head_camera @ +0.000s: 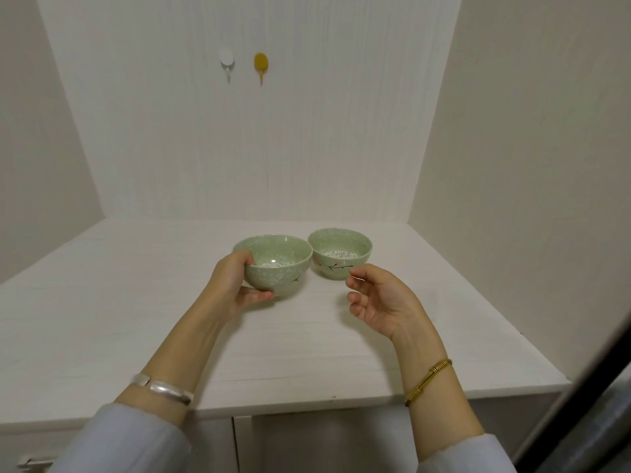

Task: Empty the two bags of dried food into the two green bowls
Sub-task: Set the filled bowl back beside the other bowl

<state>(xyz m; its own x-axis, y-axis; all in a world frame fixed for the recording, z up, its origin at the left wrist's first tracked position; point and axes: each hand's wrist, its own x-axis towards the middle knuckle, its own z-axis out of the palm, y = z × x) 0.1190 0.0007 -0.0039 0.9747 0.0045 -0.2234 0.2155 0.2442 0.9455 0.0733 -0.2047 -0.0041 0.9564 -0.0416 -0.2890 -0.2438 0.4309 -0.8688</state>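
Two speckled green bowls with a branch pattern stand side by side on the white counter [136, 319]. My left hand [235, 285] grips the left bowl [283, 268], thumb on its rim and fingers under its side. A little white food shows at its bottom. The right bowl [341, 264] holds a layer of pale dried food. My right hand [382, 302] hovers just in front of the right bowl, fingers loosely curled, holding nothing and not touching it. No bags are in view.
White walls close in the counter on the left, back and right. A white hook [226, 63] and a yellow hook [261, 64] hang on the back wall. Cabinet doors lie below the front edge. A dark frame edge [587, 387] crosses the lower right corner.
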